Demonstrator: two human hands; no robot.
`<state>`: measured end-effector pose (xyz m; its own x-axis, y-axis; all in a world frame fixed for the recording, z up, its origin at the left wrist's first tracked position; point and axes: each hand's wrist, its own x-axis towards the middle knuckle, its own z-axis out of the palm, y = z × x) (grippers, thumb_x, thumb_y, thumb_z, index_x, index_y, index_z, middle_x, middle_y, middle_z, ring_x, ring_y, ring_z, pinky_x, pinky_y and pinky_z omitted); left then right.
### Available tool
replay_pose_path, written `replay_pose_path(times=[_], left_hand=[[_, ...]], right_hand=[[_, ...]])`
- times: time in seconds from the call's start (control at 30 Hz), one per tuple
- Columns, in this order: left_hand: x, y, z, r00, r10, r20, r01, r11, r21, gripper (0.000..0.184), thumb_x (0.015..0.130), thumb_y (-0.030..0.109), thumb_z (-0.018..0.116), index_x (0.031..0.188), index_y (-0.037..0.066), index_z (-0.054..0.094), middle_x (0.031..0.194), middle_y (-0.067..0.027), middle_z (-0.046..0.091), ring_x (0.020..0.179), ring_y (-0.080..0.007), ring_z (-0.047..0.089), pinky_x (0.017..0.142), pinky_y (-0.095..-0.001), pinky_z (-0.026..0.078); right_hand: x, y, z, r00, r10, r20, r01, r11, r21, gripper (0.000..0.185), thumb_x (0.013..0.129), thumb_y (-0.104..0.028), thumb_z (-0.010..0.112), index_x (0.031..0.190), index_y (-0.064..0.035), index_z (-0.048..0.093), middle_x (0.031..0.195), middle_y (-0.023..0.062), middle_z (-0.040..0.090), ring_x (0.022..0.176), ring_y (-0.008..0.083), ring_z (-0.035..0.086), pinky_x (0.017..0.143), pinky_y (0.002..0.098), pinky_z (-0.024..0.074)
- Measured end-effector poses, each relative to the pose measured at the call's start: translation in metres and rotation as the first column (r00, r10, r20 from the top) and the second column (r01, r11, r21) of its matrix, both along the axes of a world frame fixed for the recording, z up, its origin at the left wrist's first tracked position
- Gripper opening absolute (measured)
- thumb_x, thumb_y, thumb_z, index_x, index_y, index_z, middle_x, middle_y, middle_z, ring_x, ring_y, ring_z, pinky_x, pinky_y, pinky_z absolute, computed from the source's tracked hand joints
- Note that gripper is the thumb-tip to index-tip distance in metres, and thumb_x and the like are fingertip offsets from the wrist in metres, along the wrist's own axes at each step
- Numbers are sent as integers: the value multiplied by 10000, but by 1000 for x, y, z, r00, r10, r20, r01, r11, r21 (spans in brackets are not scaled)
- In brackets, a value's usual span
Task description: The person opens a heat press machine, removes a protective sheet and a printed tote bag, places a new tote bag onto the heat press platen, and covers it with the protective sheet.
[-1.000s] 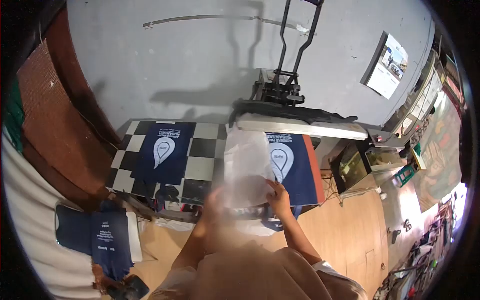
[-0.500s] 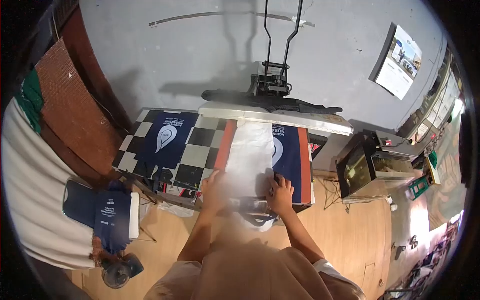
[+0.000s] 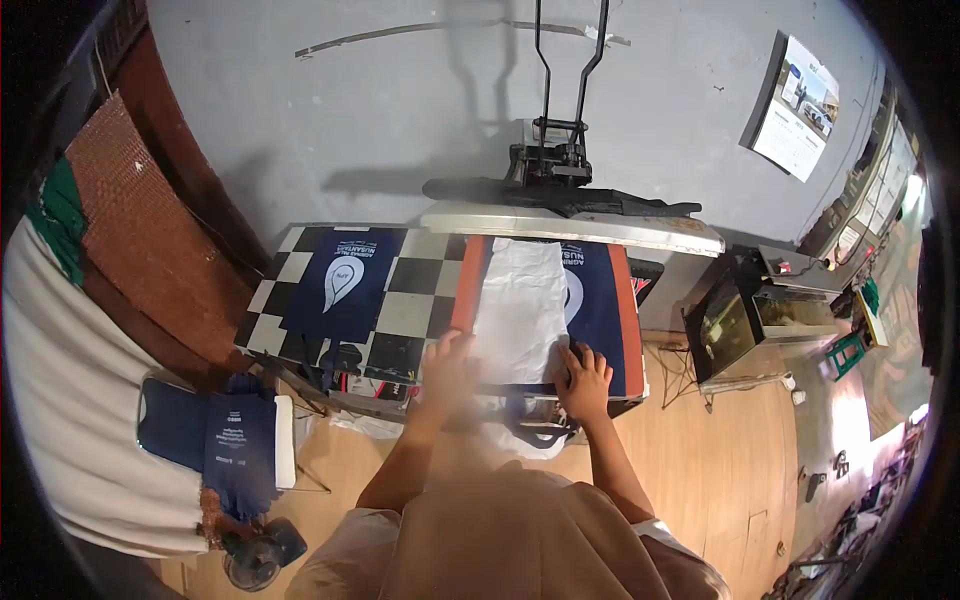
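A wrinkled white sheet (image 3: 522,305), paper or cloth I cannot tell, lies over part of a navy fabric bag (image 3: 604,320) with white print. Both rest on the orange-edged lower bed (image 3: 630,345) of a heat press. At the sheet's lower right corner, my right hand (image 3: 585,382) lies with fingers apart, touching the sheet and bag. My left hand (image 3: 447,370) is at the lower left edge of the sheet, its fingers stretched forward but partly blurred. The raised press plate (image 3: 580,228) stands behind the bed.
Another printed navy bag (image 3: 345,285) lies on the checkered table (image 3: 405,320) to the left. More navy bags (image 3: 240,440) are stacked at lower left, near a small fan (image 3: 252,560). A glass tank (image 3: 725,335) stands to the right. A calendar (image 3: 798,110) hangs on the wall.
The white sheet lies flatter and more of its top edge shows below the press plate. My right hand's fingers have spread out. The whole view has shifted slightly.
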<state>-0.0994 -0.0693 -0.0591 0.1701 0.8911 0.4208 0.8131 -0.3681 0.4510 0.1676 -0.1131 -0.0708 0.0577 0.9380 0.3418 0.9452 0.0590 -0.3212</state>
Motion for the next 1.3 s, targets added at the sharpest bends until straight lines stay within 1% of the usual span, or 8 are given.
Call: replay_pose_path(times=[0.1, 0.17, 0.27, 0.5, 0.67, 1.0, 1.07, 1.3], left_hand=[[21, 3, 14, 998, -49, -39, 54, 987, 149, 484, 825, 312, 693, 1268, 130, 618, 1348, -134, 498, 1166, -383, 495, 982, -478, 412], [42, 5, 21, 953, -297, -56, 296, 955, -16, 514, 847, 305, 673, 1297, 78, 572, 1394, -152, 463, 1245, -390, 462, 1031, -503, 385], [70, 6, 7, 865, -498, -64, 501, 863, 60, 529, 882, 296, 640, 1332, 46, 517, 1433, -171, 427, 1298, -393, 429, 1082, -521, 347], [54, 18, 0, 864, -481, -152, 476, 877, -66, 560, 920, 313, 595, 1411, 88, 449, 1507, -170, 371, 1409, -401, 324, 1128, -530, 309], [22, 24, 8, 919, -262, -294, 199, 953, -229, 583, 967, 410, 502, 1495, 188, 396, 1595, -21, 302, 1469, -264, 272, 1206, -493, 138], [22, 18, 3, 933, -220, -286, 213, 975, -56, 598, 951, 452, 523, 1475, 179, 432, 1579, -29, 334, 1459, -268, 288, 1202, -493, 150], [23, 17, 6, 931, -209, -299, 195, 978, -78, 604, 949, 468, 520, 1473, 179, 437, 1582, -28, 331, 1456, -269, 296, 1198, -492, 162], [24, 20, 0, 941, -201, -271, 189, 979, -71, 609, 948, 484, 519, 1471, 184, 439, 1570, -33, 354, 1452, -267, 305, 1193, -498, 168]], right_hand=[[-1, 0, -2, 999, -16, 43, 15, 1000, 9, 538, 852, -345, 650, 1369, -222, 566, 1406, 111, 490, 1253, 357, 439, 1020, 492, 343], [-2, 0, -3, 999, -18, 46, 18, 1000, 16, 540, 853, -345, 648, 1373, -227, 562, 1406, 112, 491, 1251, 362, 443, 1019, 493, 345], [-3, -1, -2, 998, -17, 60, 15, 1000, 27, 543, 856, -345, 644, 1381, -236, 555, 1407, 113, 492, 1245, 371, 451, 1015, 495, 349], [4, 0, -6, 999, 11, 49, -12, 1000, 22, 529, 864, -368, 637, 1375, -256, 557, 1408, 107, 496, 1244, 389, 450, 1008, 497, 353], [1, -2, 3, 999, -8, 42, 9, 1000, -9, 510, 824, -322, 646, 1319, -207, 602, 1429, 100, 473, 1262, 411, 428, 1019, 514, 341], [5, 9, 35, 1000, -19, 20, 23, 982, -189, 563, 796, -276, 664, 1347, -204, 577, 1415, 142, 474, 1257, 366, 442, 1029, 513, 343], [-3, 26, 18, 994, 90, 63, -96, 991, 95, 497, 790, -197, 696, 1272, -115, 606, 1344, 151, 514, 1266, 380, 446, 1060, 517, 341], [-33, 46, -12, 940, 340, 38, -342, 938, 64, 501, 920, -329, 562, 1378, -126, 533, 1526, 125, 384, 1415, 355, 330, 1174, 477, 237]])
